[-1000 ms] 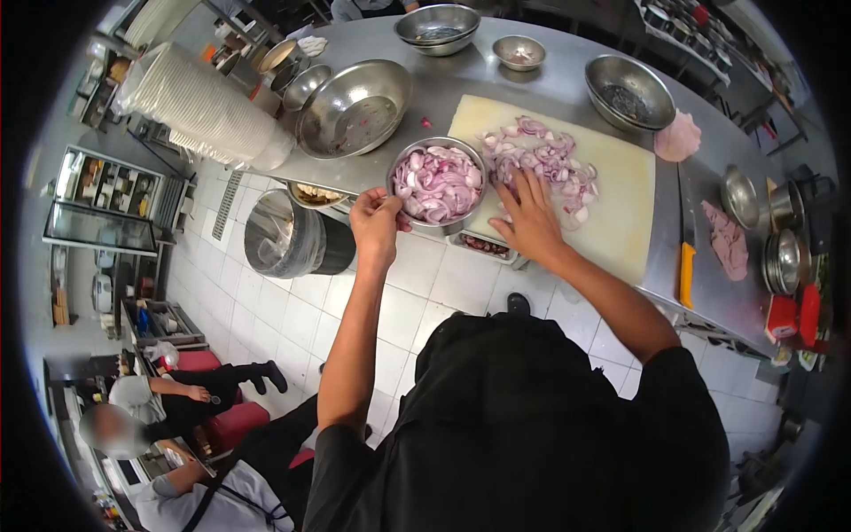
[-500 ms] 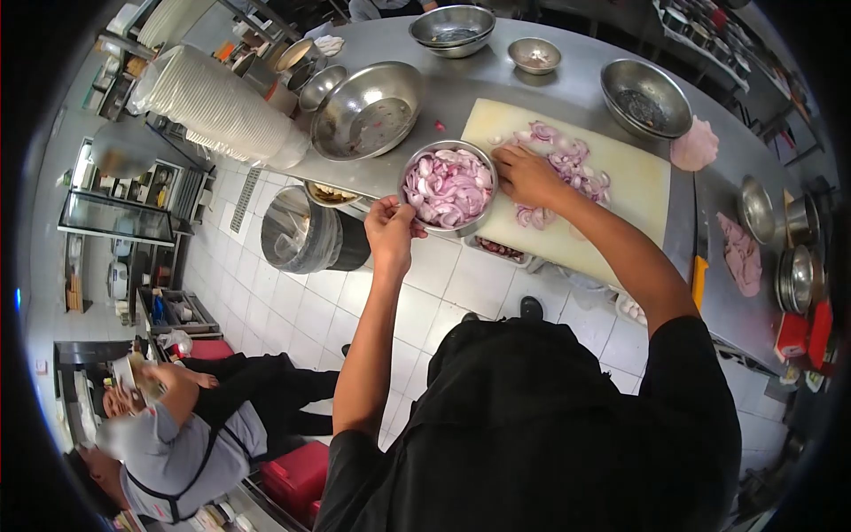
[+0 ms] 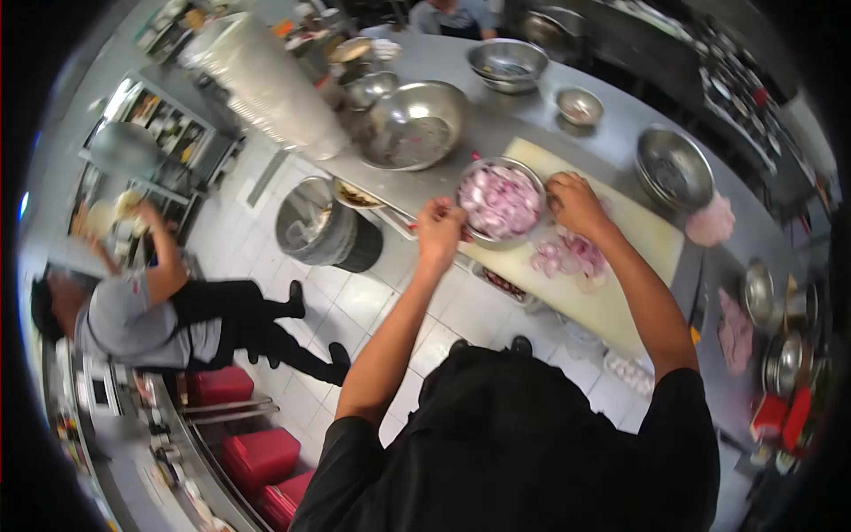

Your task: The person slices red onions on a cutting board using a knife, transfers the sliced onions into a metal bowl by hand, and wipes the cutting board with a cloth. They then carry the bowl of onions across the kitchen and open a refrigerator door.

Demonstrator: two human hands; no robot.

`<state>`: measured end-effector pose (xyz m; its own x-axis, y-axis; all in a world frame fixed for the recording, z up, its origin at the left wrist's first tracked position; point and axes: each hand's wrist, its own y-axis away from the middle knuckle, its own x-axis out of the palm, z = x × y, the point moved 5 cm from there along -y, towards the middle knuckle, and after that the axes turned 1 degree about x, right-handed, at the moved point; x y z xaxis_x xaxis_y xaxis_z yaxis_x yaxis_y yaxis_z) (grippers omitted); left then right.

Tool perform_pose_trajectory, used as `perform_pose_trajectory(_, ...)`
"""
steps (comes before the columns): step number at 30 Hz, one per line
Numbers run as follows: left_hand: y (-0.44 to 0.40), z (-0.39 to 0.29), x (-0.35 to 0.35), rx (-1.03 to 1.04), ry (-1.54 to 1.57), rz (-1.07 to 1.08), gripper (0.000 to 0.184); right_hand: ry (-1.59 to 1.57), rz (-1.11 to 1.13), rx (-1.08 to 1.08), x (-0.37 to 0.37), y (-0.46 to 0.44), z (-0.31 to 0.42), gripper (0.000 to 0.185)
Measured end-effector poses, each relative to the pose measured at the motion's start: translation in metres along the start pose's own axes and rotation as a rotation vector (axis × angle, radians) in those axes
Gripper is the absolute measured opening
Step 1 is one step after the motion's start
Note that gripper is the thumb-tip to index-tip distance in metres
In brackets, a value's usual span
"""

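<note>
A steel bowl (image 3: pixel 464 202) full of sliced red onion (image 3: pixel 499 200) sits over the near left edge of the pale cutting board (image 3: pixel 651 232). My left hand (image 3: pixel 441 232) pinches the bowl's left rim between thumb and fingers. At the opposite side, my right hand (image 3: pixel 578 206) has its fingers curled against the rim, fingertips partly hidden and blurred. Beneath my right wrist, more onion slices (image 3: pixel 567 255) lie loose on the board.
A large steel bowl (image 3: pixel 412 129) and stacked plastic containers (image 3: pixel 270 84) stand left. Farther back are stacked bowls (image 3: pixel 508 64), a small bowl (image 3: pixel 580 106) and another bowl (image 3: pixel 674 168). A lined bin (image 3: pixel 328 226) is on the floor. A co-worker (image 3: pixel 151 319) stands left.
The whole view has shifted, with the table appearing farther right and lower. Both hands stay at the bowl. The co-worker at left now stands with both arms raised and reaching away.
</note>
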<state>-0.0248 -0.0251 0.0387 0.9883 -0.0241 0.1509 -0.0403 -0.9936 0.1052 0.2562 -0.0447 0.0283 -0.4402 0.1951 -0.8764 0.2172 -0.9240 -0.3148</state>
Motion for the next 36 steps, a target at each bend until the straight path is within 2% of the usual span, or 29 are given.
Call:
perform_pose_trajectory(2,-0.004,0.010,-0.004,0.033,0.036,0.061,0.021,0.001,-0.027,-0.022,0.019,-0.041,-0.007,0.030)
perform_pose_trajectory(4,-0.001,0.009,-0.003,0.006,-0.023,-0.033,0.024,-0.023,0.008,-0.039,0.039,-0.057,-0.017,0.034)
perform_pose_trajectory(5,0.001,0.003,-0.001,-0.031,-0.140,-0.058,0.028,-0.032,0.067,-0.035,0.047,-0.060,-0.024,0.037)
perform_pose_trajectory(7,0.002,0.005,0.000,-0.142,-0.177,-0.008,0.033,-0.052,0.038,-0.047,0.058,-0.056,-0.039,0.036)
perform_pose_trajectory(8,0.009,-0.002,0.003,-0.185,-0.159,-0.015,0.033,-0.044,0.023,-0.053,0.064,-0.047,-0.051,0.053)
perform_pose_trajectory(10,0.012,-0.002,0.005,-0.186,-0.180,-0.032,0.026,0.115,0.253,0.063,0.046,-0.032,-0.048,0.036)
perform_pose_trajectory(13,0.012,0.001,0.008,-0.201,-0.186,-0.084,0.020,-0.015,0.366,0.043,0.014,-0.031,-0.051,0.033)
perform_pose_trajectory(16,0.009,0.004,0.012,-0.179,-0.158,-0.144,0.020,-0.077,-0.022,0.089,-0.004,-0.039,-0.065,0.029)
perform_pose_trajectory(19,0.005,0.002,0.022,-0.154,-0.085,-0.178,0.019,-0.110,-0.066,0.111,0.006,-0.027,-0.075,0.028)
perform_pose_trajectory(25,-0.034,-0.005,0.048,-0.022,-0.074,-0.181,0.013,-0.041,0.004,0.045,0.001,0.006,-0.067,0.022)
perform_pose_trajectory(26,-0.055,0.015,0.048,0.026,-0.130,-0.179,0.012,-0.056,0.004,0.044,0.003,0.013,-0.067,0.021)
perform_pose_trajectory(28,-0.062,0.010,0.061,0.004,0.010,-0.095,0.007,-0.115,0.038,0.048,0.003,0.024,-0.063,0.019)
perform_pose_trajectory(30,-0.064,0.002,0.074,-0.051,-0.002,-0.077,0.014,-0.092,0.140,0.063,0.003,0.029,-0.060,0.018)
perform_pose_trajectory(35,-0.062,0.001,0.080,-0.123,0.046,-0.024,0.011,-0.369,0.171,0.105,-0.008,0.041,-0.047,0.019)
perform_pose_trajectory(36,-0.059,-0.002,0.079,-0.095,0.049,0.025,0.017,-0.385,0.125,0.122,-0.014,0.045,-0.045,0.021)
